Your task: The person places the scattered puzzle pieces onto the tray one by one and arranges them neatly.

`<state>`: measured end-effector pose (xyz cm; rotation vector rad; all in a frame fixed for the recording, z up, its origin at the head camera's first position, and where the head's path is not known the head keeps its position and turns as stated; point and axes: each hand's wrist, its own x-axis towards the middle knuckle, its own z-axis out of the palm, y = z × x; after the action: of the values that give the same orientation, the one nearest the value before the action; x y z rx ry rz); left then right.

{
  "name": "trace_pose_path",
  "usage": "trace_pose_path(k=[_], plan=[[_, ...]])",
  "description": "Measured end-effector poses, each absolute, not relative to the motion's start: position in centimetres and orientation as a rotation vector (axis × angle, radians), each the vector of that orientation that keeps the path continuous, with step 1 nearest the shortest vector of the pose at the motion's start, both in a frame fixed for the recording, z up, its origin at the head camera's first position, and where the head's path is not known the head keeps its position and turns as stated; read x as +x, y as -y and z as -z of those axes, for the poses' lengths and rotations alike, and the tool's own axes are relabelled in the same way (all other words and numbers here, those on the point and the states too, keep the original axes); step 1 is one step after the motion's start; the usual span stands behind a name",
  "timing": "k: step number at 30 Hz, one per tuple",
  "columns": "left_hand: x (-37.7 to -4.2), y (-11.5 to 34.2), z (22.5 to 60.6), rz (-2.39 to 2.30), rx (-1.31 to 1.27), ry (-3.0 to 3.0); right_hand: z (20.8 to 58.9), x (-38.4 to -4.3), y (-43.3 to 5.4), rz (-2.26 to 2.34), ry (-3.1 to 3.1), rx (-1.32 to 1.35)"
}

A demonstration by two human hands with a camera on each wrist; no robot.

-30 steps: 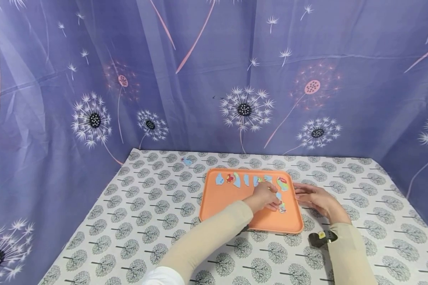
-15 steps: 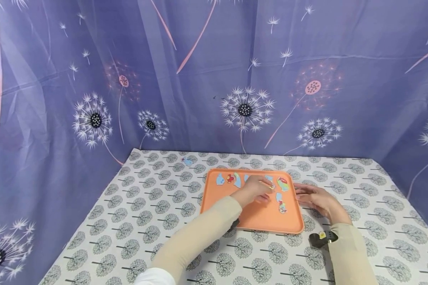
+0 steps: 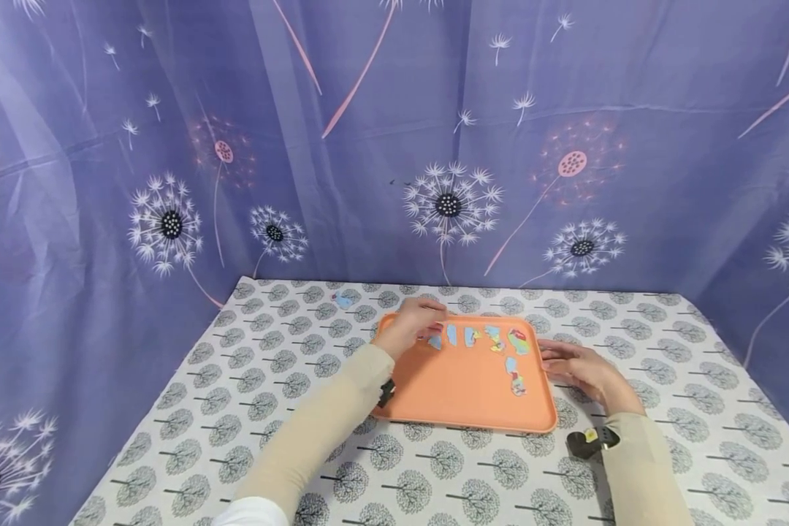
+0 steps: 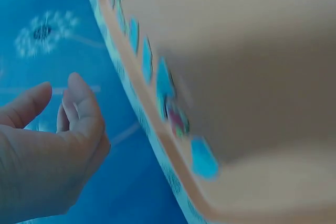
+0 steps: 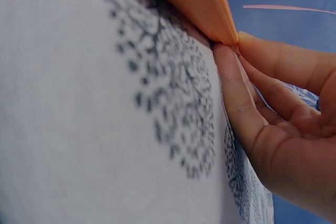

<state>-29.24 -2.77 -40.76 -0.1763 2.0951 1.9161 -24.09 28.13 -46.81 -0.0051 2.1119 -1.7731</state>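
Observation:
My left hand hovers over the far left corner of the orange tray, its fingers loosely bent. In the left wrist view nothing shows between the fingers of that left hand. Flat, light-blue and multicoloured puzzle pieces lie in a row along the tray's far side, the leftmost ones partly hidden behind the hand. Nearer the right side, small pieces form a short column. My right hand touches the tray's right rim with nearly straight fingers, their tips against the orange edge.
Beyond the tray's far left corner, a stray blue piece lies on the tree-print tablecloth. A purple dandelion curtain hangs behind the table. Dark straps with cameras sit on the wrists.
The left hand carried a piece from mid-tray to the far row, left it under a blue piece near the right, then moved left, empty. The right hand stayed at the rim.

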Motion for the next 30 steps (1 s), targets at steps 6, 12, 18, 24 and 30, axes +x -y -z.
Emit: trace_pose_path(k=[6,12,18,24,30], plan=[[-30.3,7.3,40.4,-2.007,-0.252,-2.222,47.0,-24.0,-28.1,1.789,-2.098,0.0],[-31.5,11.8,41.1,-2.105,-0.386,-2.345,47.0,-24.0,-28.2,1.799,-2.095,-0.001],[-32.9,15.2,42.9,-2.116,-0.512,-2.462,47.0,-24.0,-28.2,1.787,-2.099,0.004],[-33.7,17.2,44.0,-2.103,-0.603,-2.528,46.9,-24.1,-28.3,1.785,-2.101,-0.004],[-34.5,18.6,45.0,-2.028,-0.726,-2.51,46.8,-24.2,-28.2,1.797,-2.081,-0.001]])
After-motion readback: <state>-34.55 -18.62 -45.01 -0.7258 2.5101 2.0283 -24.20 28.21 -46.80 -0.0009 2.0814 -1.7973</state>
